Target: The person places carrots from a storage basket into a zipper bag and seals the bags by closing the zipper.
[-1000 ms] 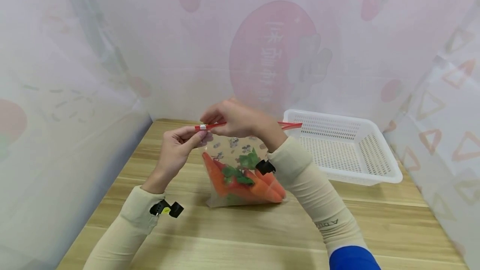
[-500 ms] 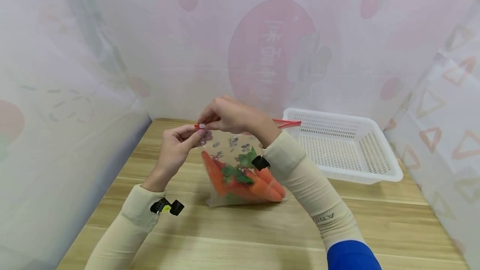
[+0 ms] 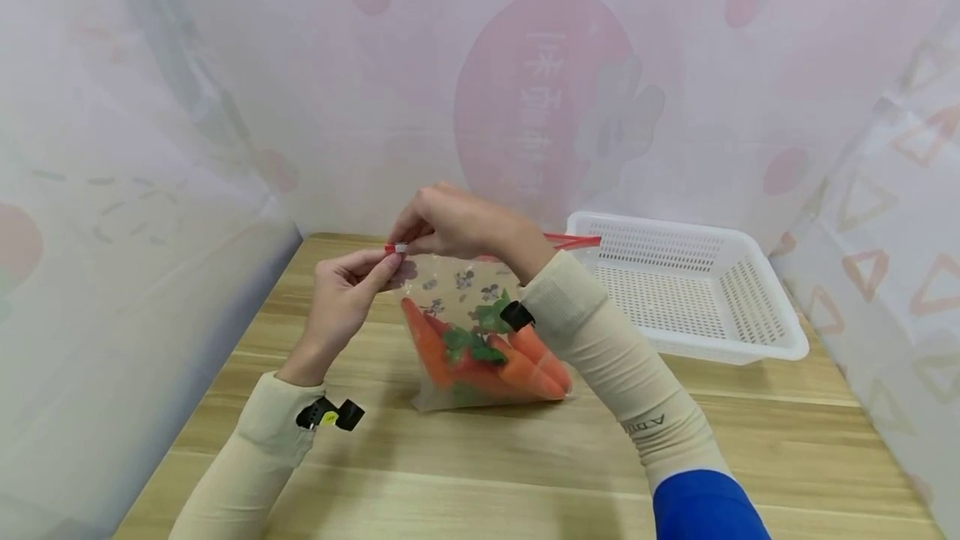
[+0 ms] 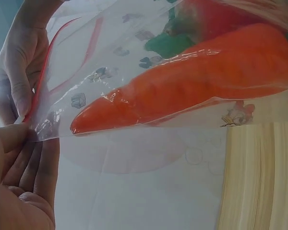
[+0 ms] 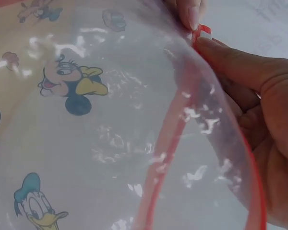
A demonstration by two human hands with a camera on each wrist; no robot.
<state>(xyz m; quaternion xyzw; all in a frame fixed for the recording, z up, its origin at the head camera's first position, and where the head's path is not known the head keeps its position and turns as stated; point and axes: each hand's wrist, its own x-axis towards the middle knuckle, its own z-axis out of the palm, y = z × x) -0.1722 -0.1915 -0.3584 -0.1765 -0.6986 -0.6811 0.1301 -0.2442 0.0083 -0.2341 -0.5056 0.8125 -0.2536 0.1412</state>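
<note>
A clear zip bag (image 3: pixel 450 282) with cartoon prints stands on the table, holding several orange carrots (image 4: pixel 192 76) and some red and green produce (image 3: pixel 468 344). Its red rim parts into two strips toward the right, so the mouth gapes there. At the rim's left end my left hand (image 3: pixel 341 298) pinches the corner between thumb and fingers. Right beside it, my right hand (image 3: pixel 468 223) pinches the small white slider (image 5: pixel 205 33) on the red strip. In the right wrist view the fingertips of both hands nearly meet at this slider.
A white perforated plastic basket (image 3: pixel 675 290) stands behind and to the right of the bag. The wooden table (image 3: pixel 480 473) is bounded by pale printed cloth walls (image 3: pixel 375 107) at the back and sides.
My right hand has shifted slightly left along the red rim, up to the white slider by my left fingertips. The bag and basket have stayed in place.
</note>
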